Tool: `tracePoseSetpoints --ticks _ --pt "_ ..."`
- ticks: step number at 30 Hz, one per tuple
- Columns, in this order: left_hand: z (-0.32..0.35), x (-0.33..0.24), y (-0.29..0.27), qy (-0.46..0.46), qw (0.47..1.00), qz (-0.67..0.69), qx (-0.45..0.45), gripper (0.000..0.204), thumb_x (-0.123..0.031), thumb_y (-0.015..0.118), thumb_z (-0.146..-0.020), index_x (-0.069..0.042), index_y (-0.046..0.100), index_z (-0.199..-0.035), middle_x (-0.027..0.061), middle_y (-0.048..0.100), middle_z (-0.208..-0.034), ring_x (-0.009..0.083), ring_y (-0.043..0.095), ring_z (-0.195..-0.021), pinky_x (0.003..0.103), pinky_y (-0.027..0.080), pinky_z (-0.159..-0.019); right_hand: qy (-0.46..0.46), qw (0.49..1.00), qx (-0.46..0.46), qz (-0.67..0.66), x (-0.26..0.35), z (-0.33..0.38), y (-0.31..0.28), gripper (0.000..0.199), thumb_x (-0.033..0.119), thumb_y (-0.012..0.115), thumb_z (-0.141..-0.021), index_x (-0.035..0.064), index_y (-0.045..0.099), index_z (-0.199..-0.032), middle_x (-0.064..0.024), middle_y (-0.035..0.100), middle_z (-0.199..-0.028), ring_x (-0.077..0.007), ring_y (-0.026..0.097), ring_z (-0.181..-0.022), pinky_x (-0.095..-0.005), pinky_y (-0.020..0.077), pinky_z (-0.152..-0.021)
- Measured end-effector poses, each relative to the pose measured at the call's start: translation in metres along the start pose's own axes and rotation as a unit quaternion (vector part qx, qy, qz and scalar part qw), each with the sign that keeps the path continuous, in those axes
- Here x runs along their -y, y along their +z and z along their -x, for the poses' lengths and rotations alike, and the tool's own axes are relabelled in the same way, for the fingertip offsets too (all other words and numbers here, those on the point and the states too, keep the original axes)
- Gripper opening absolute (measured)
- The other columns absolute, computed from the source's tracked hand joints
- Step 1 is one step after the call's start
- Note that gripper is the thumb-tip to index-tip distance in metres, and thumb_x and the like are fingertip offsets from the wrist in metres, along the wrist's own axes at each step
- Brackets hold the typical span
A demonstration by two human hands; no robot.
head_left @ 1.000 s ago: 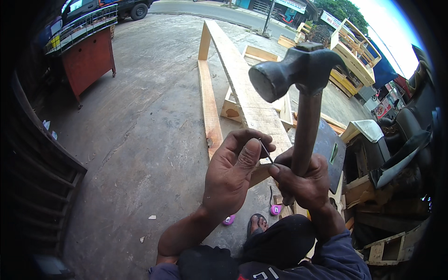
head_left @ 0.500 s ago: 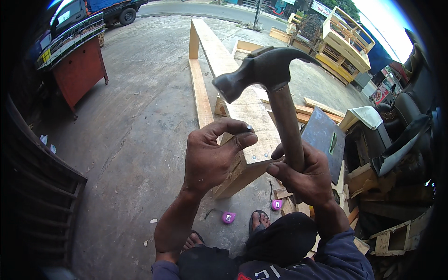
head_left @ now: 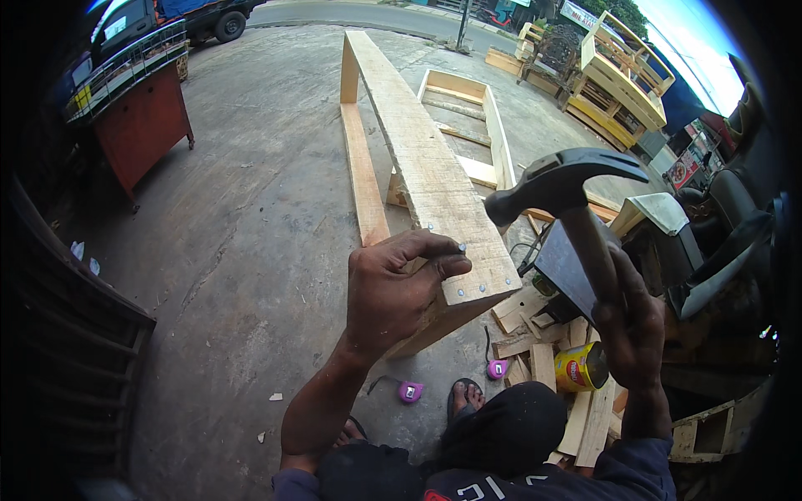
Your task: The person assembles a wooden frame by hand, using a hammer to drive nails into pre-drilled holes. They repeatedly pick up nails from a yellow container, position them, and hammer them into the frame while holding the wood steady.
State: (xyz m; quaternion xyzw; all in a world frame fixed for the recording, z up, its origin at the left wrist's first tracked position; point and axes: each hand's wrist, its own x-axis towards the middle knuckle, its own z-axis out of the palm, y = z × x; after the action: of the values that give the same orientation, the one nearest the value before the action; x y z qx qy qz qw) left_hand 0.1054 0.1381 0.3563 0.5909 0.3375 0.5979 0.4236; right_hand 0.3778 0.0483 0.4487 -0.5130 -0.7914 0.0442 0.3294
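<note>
My left hand (head_left: 393, 288) rests on the near end of a long wooden plank frame (head_left: 422, 159) and pinches a nail (head_left: 460, 248) upright on the board between thumb and forefinger. A few nail heads show in the wood beside it. My right hand (head_left: 631, 321) grips the wooden handle of a claw hammer (head_left: 561, 185), whose dark steel head hangs raised to the right of the plank's end, apart from the nail.
Wood offcuts (head_left: 543, 359) and a yellow can (head_left: 581, 367) lie on the concrete by my feet, beside two small pink objects (head_left: 410, 391). A red metal cart (head_left: 138, 125) stands at the left. Yellow wooden frames (head_left: 618, 79) are stacked at the back right.
The hammer has swung from high over the plank down to the right. My left hand has moved onto the board's end and set the nail there.
</note>
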Motion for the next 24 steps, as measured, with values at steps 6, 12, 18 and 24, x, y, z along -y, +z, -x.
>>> tracePoseSetpoints --ticks 6,12,18,24 --pt "0.003 0.002 -0.008 0.073 0.995 -0.062 0.008 0.010 0.002 0.080 -0.083 -0.002 0.081 -0.092 0.0105 0.079 -0.091 0.0155 0.075 -0.087 0.041 0.053 -0.105 -0.013 0.988 0.124 0.089 0.011 0.003 -0.019 0.060 -0.002 0.060 -0.090 -0.0020 0.049 -0.149 -0.0215 0.073 -0.117 -0.0191 0.073 -0.094 -0.0400 0.0566 -0.080" --pt "0.007 0.010 -0.010 0.085 0.995 -0.048 0.001 0.013 0.003 0.078 -0.083 -0.003 0.081 -0.094 0.0103 0.079 -0.090 0.0162 0.076 -0.088 0.046 0.048 -0.113 0.014 0.998 -0.006 -0.065 0.017 0.003 -0.012 0.066 -0.001 0.072 -0.086 0.0065 0.052 -0.148 -0.0230 0.073 -0.109 -0.0327 0.076 -0.092 -0.0401 0.0588 -0.079" --pt "0.006 0.010 -0.012 0.103 0.993 -0.061 0.012 0.013 0.000 0.080 -0.083 -0.004 0.081 -0.096 0.0106 0.080 -0.092 0.0172 0.076 -0.089 0.047 0.048 -0.113 -0.029 0.999 -0.005 0.023 0.010 0.006 -0.005 0.068 0.001 0.071 -0.088 0.0088 0.048 -0.151 -0.0228 0.073 -0.106 -0.0342 0.076 -0.091 -0.0406 0.0587 -0.079" --pt "0.007 0.006 -0.020 0.061 0.995 -0.066 0.039 0.017 -0.001 0.079 -0.086 -0.002 0.080 -0.103 0.0118 0.079 -0.088 0.0185 0.076 -0.093 0.043 0.054 -0.103 -0.019 0.991 0.102 0.088 0.004 0.007 -0.010 0.065 0.001 0.070 -0.089 0.0103 0.050 -0.150 -0.0224 0.074 -0.100 -0.0341 0.076 -0.086 -0.0422 0.0593 -0.073"
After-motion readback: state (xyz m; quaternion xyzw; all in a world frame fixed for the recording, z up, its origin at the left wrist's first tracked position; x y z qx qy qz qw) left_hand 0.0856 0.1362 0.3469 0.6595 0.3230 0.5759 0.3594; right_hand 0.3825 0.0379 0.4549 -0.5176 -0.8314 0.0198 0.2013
